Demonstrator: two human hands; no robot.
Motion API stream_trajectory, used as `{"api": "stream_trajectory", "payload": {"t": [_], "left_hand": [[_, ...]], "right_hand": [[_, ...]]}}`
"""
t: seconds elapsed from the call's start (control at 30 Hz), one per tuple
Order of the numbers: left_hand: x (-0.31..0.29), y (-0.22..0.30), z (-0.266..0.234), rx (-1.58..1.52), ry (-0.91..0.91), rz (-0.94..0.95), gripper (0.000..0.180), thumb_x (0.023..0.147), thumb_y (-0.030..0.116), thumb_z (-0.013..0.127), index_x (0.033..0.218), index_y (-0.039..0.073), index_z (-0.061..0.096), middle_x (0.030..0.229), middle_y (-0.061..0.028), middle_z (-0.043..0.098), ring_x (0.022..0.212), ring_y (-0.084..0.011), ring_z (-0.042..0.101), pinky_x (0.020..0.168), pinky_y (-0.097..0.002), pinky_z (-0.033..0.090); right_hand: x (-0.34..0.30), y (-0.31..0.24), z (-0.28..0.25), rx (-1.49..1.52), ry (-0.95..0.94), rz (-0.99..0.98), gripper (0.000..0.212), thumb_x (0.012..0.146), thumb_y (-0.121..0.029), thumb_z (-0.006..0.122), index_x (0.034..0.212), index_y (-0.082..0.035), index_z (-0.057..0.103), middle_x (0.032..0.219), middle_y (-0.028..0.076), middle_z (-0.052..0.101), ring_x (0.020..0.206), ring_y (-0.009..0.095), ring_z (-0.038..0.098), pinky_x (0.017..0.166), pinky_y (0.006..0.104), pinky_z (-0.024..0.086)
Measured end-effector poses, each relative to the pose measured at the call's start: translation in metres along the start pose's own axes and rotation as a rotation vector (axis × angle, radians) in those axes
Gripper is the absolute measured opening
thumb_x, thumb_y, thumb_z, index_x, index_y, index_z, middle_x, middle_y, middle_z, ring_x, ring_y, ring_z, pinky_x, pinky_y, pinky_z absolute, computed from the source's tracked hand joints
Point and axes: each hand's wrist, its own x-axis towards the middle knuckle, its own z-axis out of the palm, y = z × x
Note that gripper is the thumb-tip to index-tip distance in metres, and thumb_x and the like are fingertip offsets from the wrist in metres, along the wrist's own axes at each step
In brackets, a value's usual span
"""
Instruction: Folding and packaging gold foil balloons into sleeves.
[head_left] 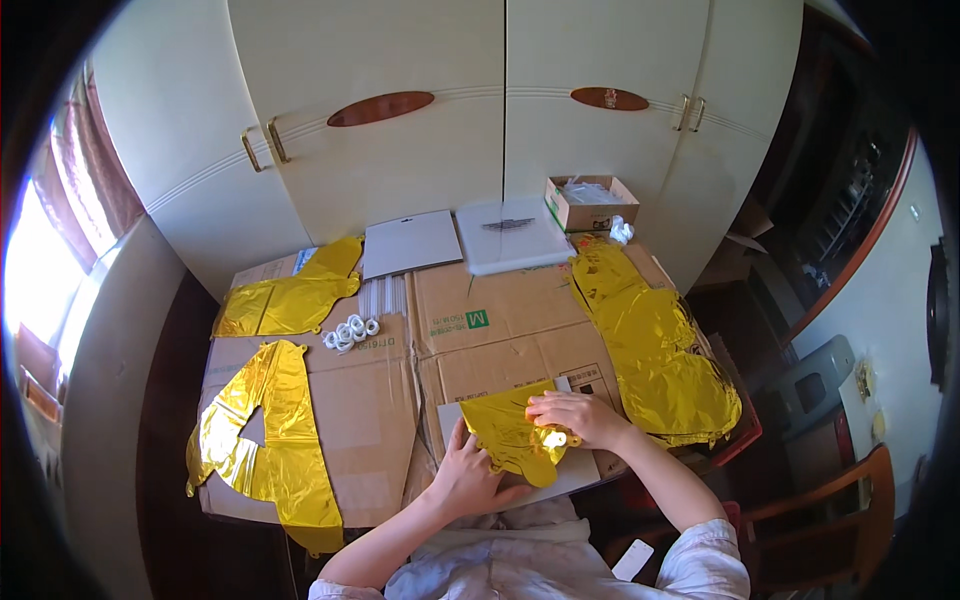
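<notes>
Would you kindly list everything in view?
Centre foil: one, gold, under hands
Loose foil: at least three, gold, both sides
Card: one, white, beneath centre foil
Rolls: several, white, left centre
Panel: one, grey, back
Packet: one, translucent, beside panel
Box: one, brown, back right
Wad: one, white, beside box
Cardboard: at least one sheet, brown, tabletop
Cabinet: one, cream, behind
Curtain: one, reddish, far left
Chair: one, brown, right
Left hand, right hand: two, bare, at foil
</notes>
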Motion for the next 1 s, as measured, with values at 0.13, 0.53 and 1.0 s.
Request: {"api": "stream_trajectory", "payload": {"t": [0.13, 0.53, 1.0], "left_hand": [[0.0, 0.002, 0.0, -0.004, 0.025, -0.012, 0.065, 0.082, 0.058, 0.063, 0.128, 0.012, 0.062, 0.126, -0.0126, 0.06, 0.128, -0.0335, 0.047, 0.112, -0.0652, 0.019], [-0.001, -0.003, -0.063, -0.032, -0.212, -0.261, 0.013, 0.079, 0.014, 0.065, 0.09, 0.007, 0.065, 0.093, -0.0093, 0.068, 0.083, -0.026, 0.066, 0.076, -0.0376, 0.053], [0.037, -0.033, 0.016, 0.102, -0.127, -0.125, 0.073, 0.098, 0.053, 0.04, 0.146, -0.002, 0.036, 0.155, -0.0192, 0.032, 0.146, -0.0332, 0.024, 0.118, -0.0495, 0.017]], "right_hand": [[-0.002, -0.003, 0.003, -0.086, -0.015, -0.01, 0.029, 0.078, -0.001, 0.066, 0.106, -0.007, 0.064, 0.125, 0.005, 0.064, 0.123, 0.023, 0.057, 0.107, 0.0389, 0.046], [-0.007, -0.001, 0.012, -0.165, 0.03, -0.026, 0.026, 0.079, -0.008, 0.067, 0.104, -0.007, 0.066, 0.123, 0.006, 0.065, 0.122, 0.023, 0.058, 0.106, 0.0408, 0.046], [-0.002, -0.007, 0.005, -0.109, -0.004, 0.004, 0.028, 0.077, -0.002, 0.065, 0.105, -0.006, 0.065, 0.122, 0.006, 0.066, 0.122, 0.024, 0.058, 0.107, 0.0414, 0.045]]}}
